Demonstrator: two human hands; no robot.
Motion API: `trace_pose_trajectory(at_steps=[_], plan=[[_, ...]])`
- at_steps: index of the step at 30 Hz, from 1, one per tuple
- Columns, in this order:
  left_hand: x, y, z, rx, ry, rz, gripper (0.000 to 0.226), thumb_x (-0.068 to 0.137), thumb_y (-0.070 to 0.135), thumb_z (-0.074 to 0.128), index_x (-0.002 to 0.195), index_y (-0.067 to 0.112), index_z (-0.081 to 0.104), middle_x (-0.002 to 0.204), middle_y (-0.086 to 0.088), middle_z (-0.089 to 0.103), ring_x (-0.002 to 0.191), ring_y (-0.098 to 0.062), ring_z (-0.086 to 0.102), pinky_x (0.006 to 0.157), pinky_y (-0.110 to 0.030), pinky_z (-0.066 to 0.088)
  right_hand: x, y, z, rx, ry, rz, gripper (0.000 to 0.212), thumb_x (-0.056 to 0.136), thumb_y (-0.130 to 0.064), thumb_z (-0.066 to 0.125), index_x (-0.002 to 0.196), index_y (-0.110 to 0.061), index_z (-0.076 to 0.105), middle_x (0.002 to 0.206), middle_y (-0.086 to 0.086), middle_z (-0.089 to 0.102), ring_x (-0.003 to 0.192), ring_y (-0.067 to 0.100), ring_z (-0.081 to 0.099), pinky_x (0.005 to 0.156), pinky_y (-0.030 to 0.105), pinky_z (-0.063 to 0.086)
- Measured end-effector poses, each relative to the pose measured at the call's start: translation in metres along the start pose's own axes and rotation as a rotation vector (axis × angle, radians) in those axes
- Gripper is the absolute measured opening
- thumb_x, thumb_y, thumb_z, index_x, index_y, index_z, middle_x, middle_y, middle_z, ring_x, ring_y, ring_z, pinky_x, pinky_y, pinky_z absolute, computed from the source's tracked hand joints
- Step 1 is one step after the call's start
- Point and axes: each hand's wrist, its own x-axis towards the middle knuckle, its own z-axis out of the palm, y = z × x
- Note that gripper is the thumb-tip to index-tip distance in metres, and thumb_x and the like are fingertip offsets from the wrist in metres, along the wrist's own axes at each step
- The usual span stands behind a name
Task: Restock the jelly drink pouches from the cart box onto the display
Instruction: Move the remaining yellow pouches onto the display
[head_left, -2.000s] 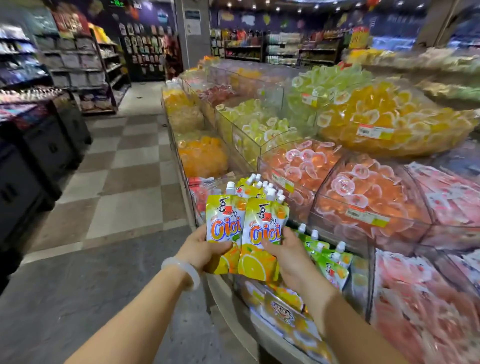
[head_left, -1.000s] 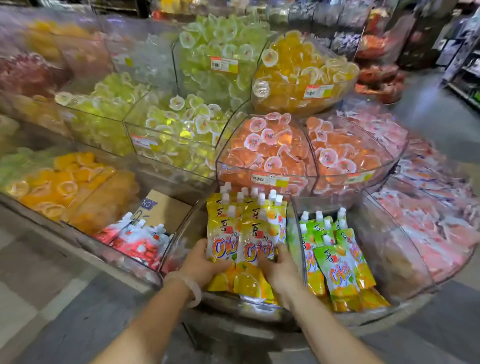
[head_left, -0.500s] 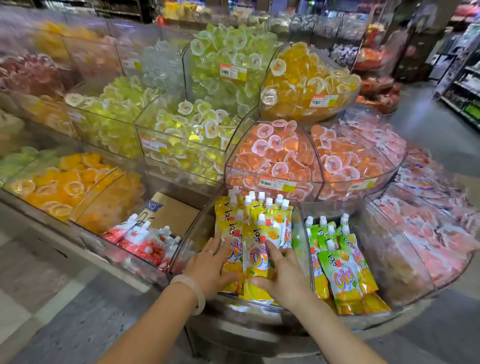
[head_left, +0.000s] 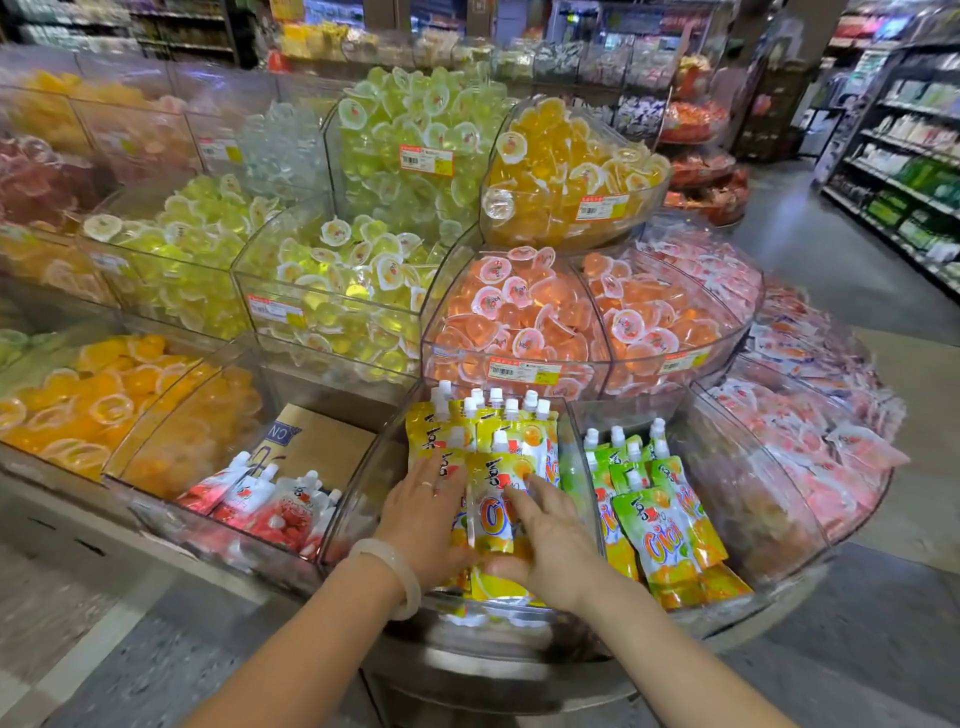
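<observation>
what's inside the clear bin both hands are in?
Yellow pouches, white caps up, stacked in rows. Left hand and right hand press on the front ones. Bin floor is covered.

Bright overhead store light — glare on clear bins, edges bowed and blurred.

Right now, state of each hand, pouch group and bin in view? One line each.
left hand: flat on the yellow pouches, fingers straight
right hand: fingers spread, pressing the front yellow pouch
yellow pouches: stacked in the middle bin, caps up, overlapping
green pouches: lying in the bin to the right, untouched
red pouches: low in the left bin, beside a cardboard box
orange jelly cup bin: full
</observation>
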Motion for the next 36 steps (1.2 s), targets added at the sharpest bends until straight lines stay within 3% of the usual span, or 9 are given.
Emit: trace_pose_trajectory(at_steps=[4, 8, 11, 15, 19, 24, 36], plan=[[0.02, 0.041, -0.018, 0.139, 0.06, 0.131, 0.088, 0.086, 0.054, 0.056, 0.151, 0.016, 0.011, 0.16, -0.008, 0.001, 0.148, -0.024, -0.002, 0.119, -0.035, 0.003, -0.01, 0.012, -0.036, 0.026, 0.148, 0.039, 0.076, 0.087, -0.046, 0.06, 0.148, -0.022, 0.023, 0.158, 0.005, 0.006, 0.146, 0.021, 0.005, 0.117, 0.028, 0.01], [0.038, 0.105, -0.023, 0.151, 0.115, 0.265, 0.076, 0.082, 0.035, 0.066, 0.144, 0.013, 0.03, 0.151, -0.011, 0.026, 0.141, -0.024, 0.021, 0.113, -0.032, 0.024, -0.037, 0.058, -0.073, -0.004, 0.228, 0.199, 0.072, 0.089, -0.036, 0.058, 0.149, -0.02, 0.021, 0.157, 0.006, 0.012, 0.145, 0.024, 0.012, 0.116, 0.029, 0.014], [0.048, 0.164, -0.015, 0.182, 0.047, 0.333, 0.081, 0.079, 0.039, 0.067, 0.144, 0.012, 0.027, 0.15, -0.01, 0.025, 0.139, -0.029, 0.021, 0.115, -0.039, 0.025, -0.068, 0.103, -0.09, -0.002, 0.237, 0.348, 0.076, 0.084, -0.035, 0.063, 0.148, -0.022, 0.023, 0.151, 0.009, 0.024, 0.138, 0.029, 0.026, 0.112, 0.033, 0.027], [0.049, 0.253, 0.006, 0.229, -0.027, 0.453, 0.072, 0.077, 0.036, 0.065, 0.136, 0.008, 0.033, 0.144, -0.013, 0.03, 0.133, -0.031, 0.029, 0.11, -0.04, 0.031, -0.126, 0.163, -0.103, 0.027, 0.241, 0.534, 0.071, 0.079, -0.038, 0.066, 0.139, -0.018, 0.033, 0.136, 0.008, 0.037, 0.127, 0.033, 0.036, 0.104, 0.037, 0.038], [0.04, 0.344, 0.033, 0.29, -0.07, 0.595, 0.077, 0.076, 0.039, 0.069, 0.136, 0.01, 0.032, 0.139, -0.01, 0.033, 0.13, -0.03, 0.032, 0.106, -0.042, 0.033, -0.191, 0.228, -0.112, 0.034, 0.261, 0.692, 0.076, 0.079, -0.033, 0.068, 0.143, -0.02, 0.028, 0.14, 0.007, 0.034, 0.129, 0.032, 0.033, 0.105, 0.039, 0.038], [0.024, 0.464, 0.069, 0.323, -0.126, 0.736, 0.087, 0.077, 0.038, 0.07, 0.143, 0.008, 0.022, 0.145, -0.011, 0.025, 0.135, -0.031, 0.025, 0.111, -0.043, 0.027, -0.279, 0.31, -0.122, 0.031, 0.26, 0.885, 0.084, 0.08, -0.037, 0.069, 0.145, -0.016, 0.021, 0.145, 0.009, 0.029, 0.134, 0.032, 0.027, 0.107, 0.042, 0.035], [-0.006, 0.698, 0.165, 0.405, -0.287, 1.071, 0.078, 0.085, 0.028, 0.064, 0.146, 0.014, 0.018, 0.149, -0.008, 0.019, 0.138, -0.03, 0.02, 0.112, -0.042, 0.028, -0.452, 0.452, -0.131, 0.174, 0.355, 1.226, 0.073, 0.082, -0.031, 0.068, 0.14, -0.016, 0.027, 0.141, 0.009, 0.031, 0.132, 0.031, 0.028, 0.102, 0.039, 0.036]])
